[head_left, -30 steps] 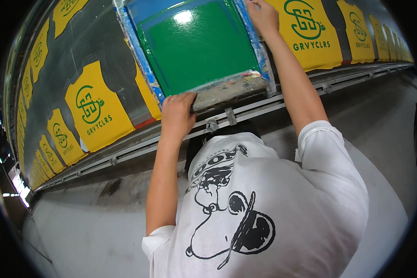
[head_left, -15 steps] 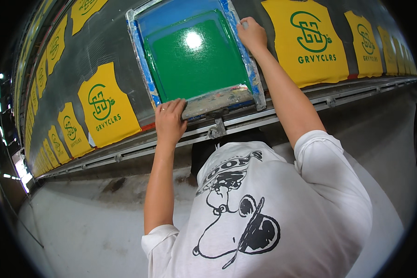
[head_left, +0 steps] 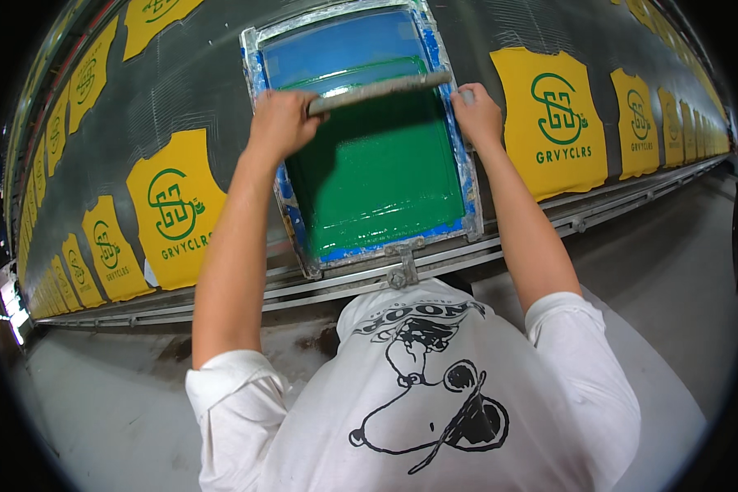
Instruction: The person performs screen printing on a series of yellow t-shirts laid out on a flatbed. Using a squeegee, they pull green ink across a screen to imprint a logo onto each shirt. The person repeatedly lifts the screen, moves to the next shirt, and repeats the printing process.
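I see the left hand (head_left: 280,123) clamped on the squeegee (head_left: 381,92); right hand (head_left: 476,115) curled at the screen's (head_left: 470,189) right edge, grip unclear; grey floor (head_left: 139,402) beyond the dark table's (head_left: 195,82) near edge.

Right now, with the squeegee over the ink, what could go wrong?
1. The left hand grips the squeegee near one end, so the blade might twist and press unevenly.
2. Glossy green ink lies under the squeegee, so those fingers could pick some up and smear it.
3. The right hand is at the screen frame's right edge; a bump might shift the frame.
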The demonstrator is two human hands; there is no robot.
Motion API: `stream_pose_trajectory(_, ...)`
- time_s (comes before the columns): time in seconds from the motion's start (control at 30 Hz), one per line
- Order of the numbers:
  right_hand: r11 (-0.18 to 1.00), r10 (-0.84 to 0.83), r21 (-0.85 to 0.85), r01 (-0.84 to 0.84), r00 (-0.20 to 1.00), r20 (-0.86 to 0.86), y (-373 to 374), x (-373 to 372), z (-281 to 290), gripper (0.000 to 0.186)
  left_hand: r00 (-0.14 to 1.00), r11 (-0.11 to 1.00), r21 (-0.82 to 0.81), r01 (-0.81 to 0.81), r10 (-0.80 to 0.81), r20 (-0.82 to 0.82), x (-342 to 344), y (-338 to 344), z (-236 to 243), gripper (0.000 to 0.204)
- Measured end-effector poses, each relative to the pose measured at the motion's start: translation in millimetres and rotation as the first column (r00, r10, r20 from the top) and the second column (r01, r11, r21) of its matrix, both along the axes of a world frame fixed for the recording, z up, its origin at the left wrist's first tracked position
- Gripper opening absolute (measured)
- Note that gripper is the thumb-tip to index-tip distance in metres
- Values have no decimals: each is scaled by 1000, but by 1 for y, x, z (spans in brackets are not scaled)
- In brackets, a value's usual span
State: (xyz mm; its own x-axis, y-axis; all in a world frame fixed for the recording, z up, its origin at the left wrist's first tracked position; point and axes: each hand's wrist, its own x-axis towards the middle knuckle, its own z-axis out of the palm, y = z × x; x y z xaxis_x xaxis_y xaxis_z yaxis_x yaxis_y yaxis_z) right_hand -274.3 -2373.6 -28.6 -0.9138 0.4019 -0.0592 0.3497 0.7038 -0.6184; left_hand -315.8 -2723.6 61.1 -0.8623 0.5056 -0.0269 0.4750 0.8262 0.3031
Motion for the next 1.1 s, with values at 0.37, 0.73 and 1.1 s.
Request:
stream_pose_trajectory(0.37,927,279,359,-106,835,-475,12,-38,1,55,988,960,-265,-92,121,97,-79,13,-22,40)
stream_pose_trajectory(0.73,520,705,519,-678,684,187,-46,-134,45,50,971,924,-340,-174,219,97,-83,17,-15,48)
stream_pose_trajectory(1.1,527,771,449,-721,628,104,-42,-104,44,44,968,919,-331,-214,245,53,-49,18,-20,48)
